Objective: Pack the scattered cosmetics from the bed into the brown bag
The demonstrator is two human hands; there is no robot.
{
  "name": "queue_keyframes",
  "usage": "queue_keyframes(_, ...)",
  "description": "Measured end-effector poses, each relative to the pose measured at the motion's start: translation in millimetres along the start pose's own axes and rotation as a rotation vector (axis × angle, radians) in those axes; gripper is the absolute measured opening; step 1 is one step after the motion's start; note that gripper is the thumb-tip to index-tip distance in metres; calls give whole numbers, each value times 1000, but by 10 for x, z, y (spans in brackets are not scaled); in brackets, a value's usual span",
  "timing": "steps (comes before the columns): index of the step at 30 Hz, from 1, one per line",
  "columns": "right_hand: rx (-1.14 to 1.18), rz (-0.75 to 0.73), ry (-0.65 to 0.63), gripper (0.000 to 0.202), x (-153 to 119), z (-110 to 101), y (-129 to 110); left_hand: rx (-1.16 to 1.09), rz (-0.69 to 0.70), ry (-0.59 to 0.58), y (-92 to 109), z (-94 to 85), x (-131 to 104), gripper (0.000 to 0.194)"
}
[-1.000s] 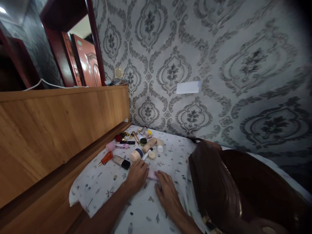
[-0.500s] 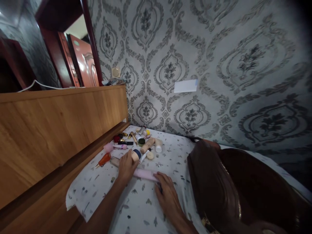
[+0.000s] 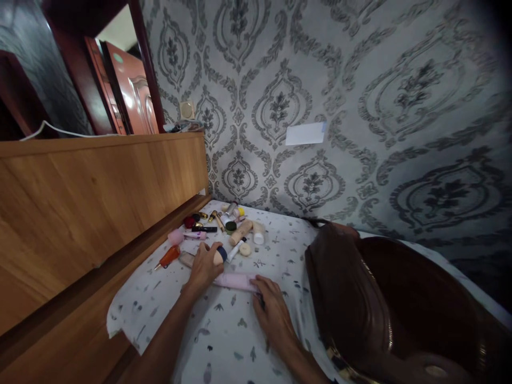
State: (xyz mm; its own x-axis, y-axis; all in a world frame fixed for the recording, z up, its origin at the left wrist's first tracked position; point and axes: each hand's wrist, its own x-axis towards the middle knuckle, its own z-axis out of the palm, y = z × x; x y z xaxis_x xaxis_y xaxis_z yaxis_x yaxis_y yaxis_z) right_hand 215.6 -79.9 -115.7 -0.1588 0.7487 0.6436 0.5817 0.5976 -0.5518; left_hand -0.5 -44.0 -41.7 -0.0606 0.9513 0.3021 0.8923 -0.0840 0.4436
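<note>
My left hand (image 3: 204,266) is closed over a small beige jar with a dark blue lid (image 3: 221,253), fingers curled round its side. A pale clear tube (image 3: 186,259) lies beside it, partly hidden by the hand. A long pink tube (image 3: 235,281) lies on the sheet between my hands. My right hand (image 3: 275,312) has its fingers closed at the tube's right end. A small dark thing (image 3: 261,302) shows by the right fingers; its kind is unclear. Nearby lie an orange pointed bottle (image 3: 169,257), a slim white tube (image 3: 235,250) and a round cream-coloured item (image 3: 245,249).
Several cosmetics lie behind my hands, including a beige bottle (image 3: 240,233), a white-capped tube (image 3: 258,233), a dark green-lidded jar (image 3: 231,226) and a black stick (image 3: 205,229). A brown bag (image 3: 344,288) stands open at right. A wooden board (image 3: 104,186) borders the left, patterned wall behind.
The view has shifted slightly, so the scene sits a little higher. My left fingers have moved further over the blue-lidded jar. My right hand stays at the pink tube's end.
</note>
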Motion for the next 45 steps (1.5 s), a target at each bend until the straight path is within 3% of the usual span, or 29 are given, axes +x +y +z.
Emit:
queue_keyframes(3, -1, -16, 9, 33, 2, 1, 12, -46, -30, 20, 33, -17, -15, 48)
queue_keyframes(8, 6, 7, -32, 33, 7, -6, 19, -206, -19, 225, 4, 23, 38, 27)
queue_keyframes(11, 9, 19, -30, 33, 2, 6, 34, -210, 43, 217, -58, 53, 81, 21)
queue_keyframes(16, 10, 12, -29, 32, 4, 20, 58, -161, 20, 201, -104, 39, 57, 18)
queue_keyframes(26, 5, 41, -63, 34, 31, -24, -1, -107, -15, 180, -135, 20, 2, 50)
queue_keyframes(32, 20, 42, -50, 33, 30, 2, 55, -170, -24, 199, -147, 4, 16, 54)
queue_keyframes(34, 14, 41, -44, 34, 21, 12, 83, -263, -7, 285, -166, -32, 29, 46)
queue_keyframes(37, -10, 56, 1, 34, 2, 32, 121, -418, -13, 531, -254, -127, 70, 29)
queue_keyframes(40, -20, 78, 7, 36, -11, 43, 141, -475, -97, 751, -410, -248, 110, 24)
queue_keyframes(45, 30, 96, -24, 35, -6, 22, 146, -537, -214, 971, -698, -364, 144, 19)
